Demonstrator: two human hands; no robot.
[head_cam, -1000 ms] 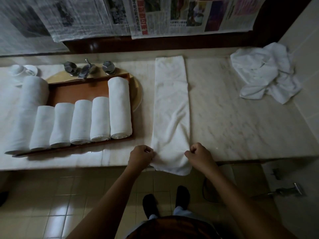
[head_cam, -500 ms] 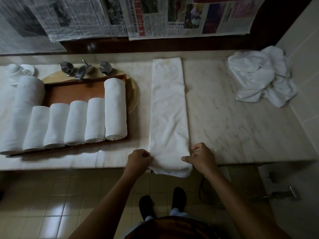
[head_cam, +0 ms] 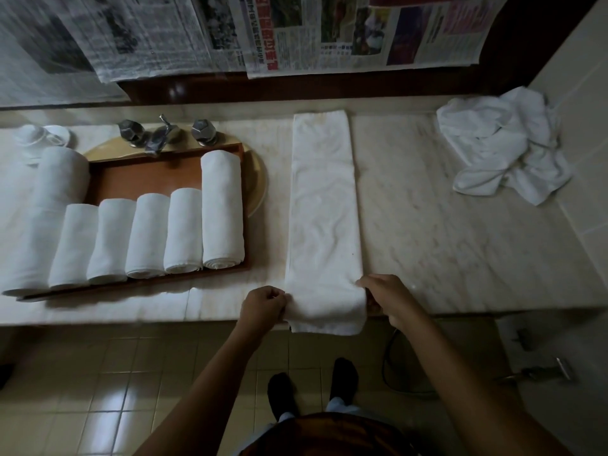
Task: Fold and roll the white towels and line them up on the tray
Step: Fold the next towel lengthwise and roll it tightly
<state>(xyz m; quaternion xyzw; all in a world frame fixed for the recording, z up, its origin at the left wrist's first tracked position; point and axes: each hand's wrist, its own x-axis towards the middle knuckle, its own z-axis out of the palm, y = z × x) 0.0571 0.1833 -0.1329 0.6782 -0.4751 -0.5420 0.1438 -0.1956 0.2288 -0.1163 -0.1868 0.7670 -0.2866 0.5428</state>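
Folded towel [head_cam: 324, 209] runs straight away from me; my left hand [head_cam: 263, 307] and right hand [head_cam: 390, 299] each pinch its near end

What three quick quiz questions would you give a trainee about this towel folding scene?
1. True or false: the left hand and right hand both pinch the near end of the flat folded towel.
2. The crumpled towel pile lies: A on a chair; B at the counter's far right; C in a basket.
3. How many short rolls lie between the two long rolls?
Key: 1 true; 2 B; 3 four.
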